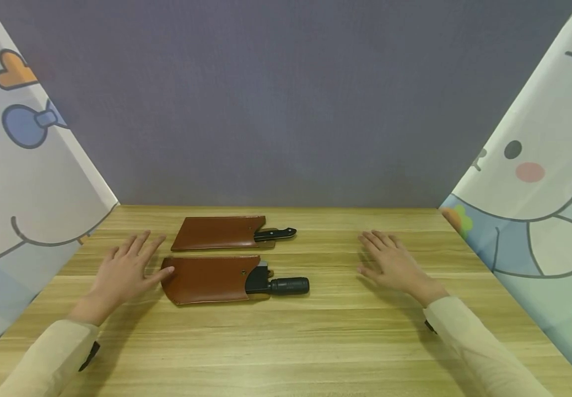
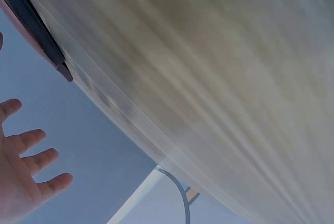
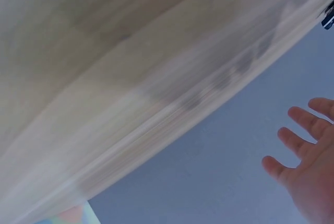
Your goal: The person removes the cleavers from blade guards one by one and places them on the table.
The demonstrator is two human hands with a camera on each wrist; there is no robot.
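Note:
Two sheathed blades lie side by side on the wooden table, handles pointing right. The farther is a knife with a riveted black handle in a brown leather sheath. Nearer lies a cleaver-shaped blade with a ribbed black handle, its wide brown sheath hiding most of the blade. My left hand is spread, palm down, left of both; its thumb tip overlaps the nearer sheath's left end. Well to the right of the handles, my right hand has its fingers extended and holds nothing. Both wrist views show extended fingers.
The wood-grain table ends at a grey upright panel at the back. Panels with cartoon prints stand on the left and right. Pale sleeves cover both forearms.

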